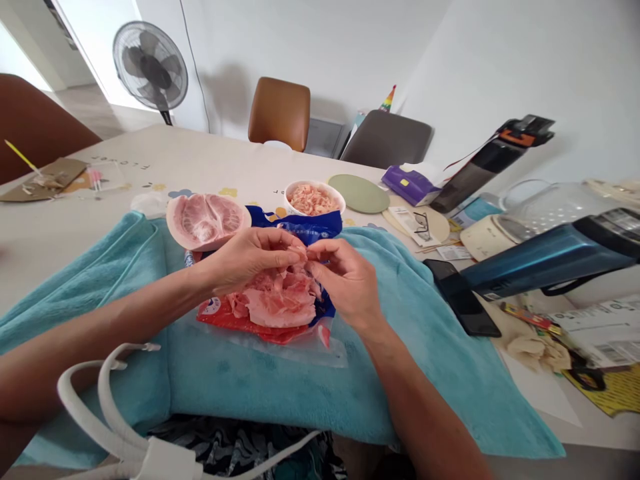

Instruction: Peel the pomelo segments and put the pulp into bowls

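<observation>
My left hand (263,252) and my right hand (350,283) meet over a plastic bag, both closed with fingertips pinching a small piece of pink pomelo (300,255). Fingers partly hide the piece. Below them, a heap of pink pomelo membrane and peel (280,303) lies on the red and blue plastic bag (260,328). Just behind my left hand sits a cut pomelo half (207,217), its face turned up toward me. A white bowl (289,202) beyond my hands holds loose pink pulp (313,199).
A teal towel (220,380) lies under the bag. To the right are a phone (463,297), a blue bottle (540,260), a dark bottle (480,170), a purple pack (410,185) and scissors (587,377). A green round mat (359,193) lies near the bowl. White cables (107,400) hang in front.
</observation>
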`<state>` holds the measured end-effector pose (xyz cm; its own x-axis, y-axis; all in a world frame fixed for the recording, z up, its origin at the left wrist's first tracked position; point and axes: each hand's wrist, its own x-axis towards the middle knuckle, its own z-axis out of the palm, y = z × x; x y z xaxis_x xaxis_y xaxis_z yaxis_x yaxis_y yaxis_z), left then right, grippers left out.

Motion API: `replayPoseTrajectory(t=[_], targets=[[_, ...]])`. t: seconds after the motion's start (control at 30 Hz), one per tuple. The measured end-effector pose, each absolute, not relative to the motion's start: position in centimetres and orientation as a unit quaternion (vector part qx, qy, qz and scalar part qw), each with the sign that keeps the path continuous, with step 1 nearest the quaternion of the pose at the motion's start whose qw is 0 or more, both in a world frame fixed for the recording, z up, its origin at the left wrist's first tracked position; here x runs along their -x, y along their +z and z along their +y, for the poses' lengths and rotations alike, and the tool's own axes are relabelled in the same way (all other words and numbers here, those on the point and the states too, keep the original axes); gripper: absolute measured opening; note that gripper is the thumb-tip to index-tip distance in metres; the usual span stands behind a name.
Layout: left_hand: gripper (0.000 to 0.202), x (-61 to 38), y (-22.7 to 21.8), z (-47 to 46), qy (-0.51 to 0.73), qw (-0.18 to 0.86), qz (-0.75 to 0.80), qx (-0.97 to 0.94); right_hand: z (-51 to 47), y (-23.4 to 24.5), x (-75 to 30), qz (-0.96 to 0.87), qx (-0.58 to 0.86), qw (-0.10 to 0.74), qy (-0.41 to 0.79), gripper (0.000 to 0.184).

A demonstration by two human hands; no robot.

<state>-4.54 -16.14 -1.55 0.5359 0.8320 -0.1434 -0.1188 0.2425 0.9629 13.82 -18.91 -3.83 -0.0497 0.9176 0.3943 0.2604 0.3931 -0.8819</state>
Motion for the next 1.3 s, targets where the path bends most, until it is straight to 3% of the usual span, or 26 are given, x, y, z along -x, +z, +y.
replayPoseTrajectory(t=[0.1, 0.2, 0.3, 0.4, 0.73, 0.97, 1.3], targets=[[0.017, 4.6, -1.7, -16.3, 0.339, 0.663, 0.362, -0.561, -18.8, -3.8, -13.8, -0.671, 0.46, 0.503, 0.292, 0.011], [0.02, 4.6, -1.6, -16.4, 0.341, 0.625, 0.37, -0.598, -18.8, -3.8, -13.9, -0.683, 0.45, 0.512, 0.262, 0.026], [0.025, 4.6, -1.6, -16.5, 0.345, 0.596, 0.376, -0.62, -18.9, -3.7, -13.9, -0.661, 0.458, 0.52, 0.287, 0.005], [0.027, 4.6, -1.7, -16.6, 0.343, 0.578, 0.371, -0.641, -19.0, -3.8, -13.9, -0.659, 0.453, 0.507, 0.321, 0.021], [0.012, 4.1, -1.6, -17.0, 0.357, 0.445, 0.405, -0.715, -19.3, -3.7, -13.5, -0.705, 0.434, 0.507, 0.241, 0.011], [0.011, 4.2, -1.7, -17.2, 0.353, 0.515, 0.395, -0.674, -19.3, -4.1, -13.1, -0.606, 0.471, 0.512, 0.386, 0.003], [0.013, 4.2, -1.9, -16.7, 0.354, 0.692, 0.332, -0.534, -18.9, -3.9, -12.7, -0.403, 0.391, 0.538, 0.628, 0.013]])
